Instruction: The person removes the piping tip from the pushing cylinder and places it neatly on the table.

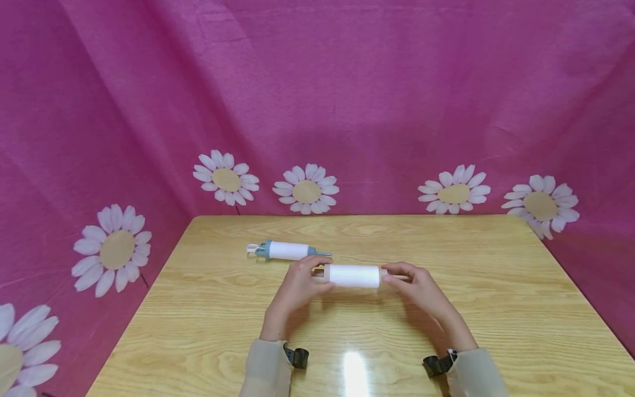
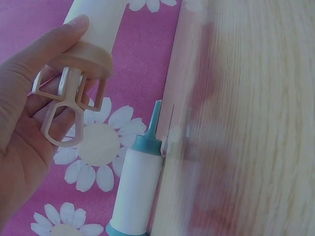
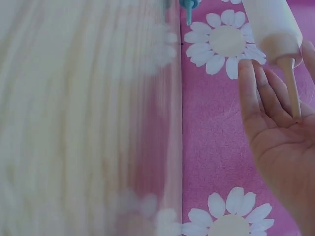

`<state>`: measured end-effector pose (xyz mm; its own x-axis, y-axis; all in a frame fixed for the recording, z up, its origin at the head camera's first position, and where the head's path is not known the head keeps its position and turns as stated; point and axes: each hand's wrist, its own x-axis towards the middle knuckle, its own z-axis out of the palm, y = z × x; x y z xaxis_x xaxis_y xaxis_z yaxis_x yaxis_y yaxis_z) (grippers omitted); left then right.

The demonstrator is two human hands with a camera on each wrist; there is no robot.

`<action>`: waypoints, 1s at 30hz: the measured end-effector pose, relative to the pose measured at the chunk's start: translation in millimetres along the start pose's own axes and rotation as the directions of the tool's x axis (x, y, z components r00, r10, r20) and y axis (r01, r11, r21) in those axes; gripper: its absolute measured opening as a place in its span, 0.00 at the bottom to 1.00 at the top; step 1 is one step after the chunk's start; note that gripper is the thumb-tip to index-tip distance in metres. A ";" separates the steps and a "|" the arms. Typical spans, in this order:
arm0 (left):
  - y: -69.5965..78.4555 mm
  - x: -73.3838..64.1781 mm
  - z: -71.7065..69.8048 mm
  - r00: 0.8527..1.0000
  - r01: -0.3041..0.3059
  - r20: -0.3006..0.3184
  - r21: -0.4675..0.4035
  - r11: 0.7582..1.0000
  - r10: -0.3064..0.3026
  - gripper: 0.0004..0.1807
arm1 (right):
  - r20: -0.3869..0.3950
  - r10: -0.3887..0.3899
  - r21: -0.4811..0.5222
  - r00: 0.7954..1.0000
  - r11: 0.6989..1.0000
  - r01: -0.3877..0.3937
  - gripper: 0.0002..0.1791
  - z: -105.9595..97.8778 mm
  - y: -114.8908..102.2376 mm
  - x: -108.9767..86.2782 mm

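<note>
A syringe with a white barrel (image 1: 354, 275) and beige ends is held level over the table, spanning both hands. My left hand (image 1: 297, 281) grips its handle end, thumb along the barrel; in the left wrist view a beige plunger loop (image 2: 63, 125) and side finger loops stick out below the collar (image 2: 81, 60). At the other end, my right hand (image 1: 419, 284) pinches the beige end with fingers and thumb, and the thin nozzle (image 3: 291, 91) points toward the palm. A second syringe (image 1: 289, 251), white with teal ends, lies just beyond the left hand.
The wood-grain table (image 1: 213, 331) reflects light near its front. Behind it and to both sides hangs a magenta cloth (image 1: 357, 110) with large white daisies. Dark bands (image 1: 297, 357) circle both wrists over beige sleeves (image 1: 268, 366).
</note>
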<state>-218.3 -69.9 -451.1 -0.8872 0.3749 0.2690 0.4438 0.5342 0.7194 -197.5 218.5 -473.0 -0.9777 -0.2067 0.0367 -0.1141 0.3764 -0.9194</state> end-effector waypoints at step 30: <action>-5.1 -1.5 -5.3 0.997 -0.059 -0.054 0.060 0.996 0.062 0.26 | -0.020 -0.035 0.034 0.999 0.999 0.035 0.23 3.6 -2.9 2.8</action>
<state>-219.9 -77.2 -451.8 -0.8633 0.3657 0.3478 0.5023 0.5553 0.6628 -199.3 213.5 -471.7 -0.9765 -0.2015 0.0762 -0.1423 0.3380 -0.9303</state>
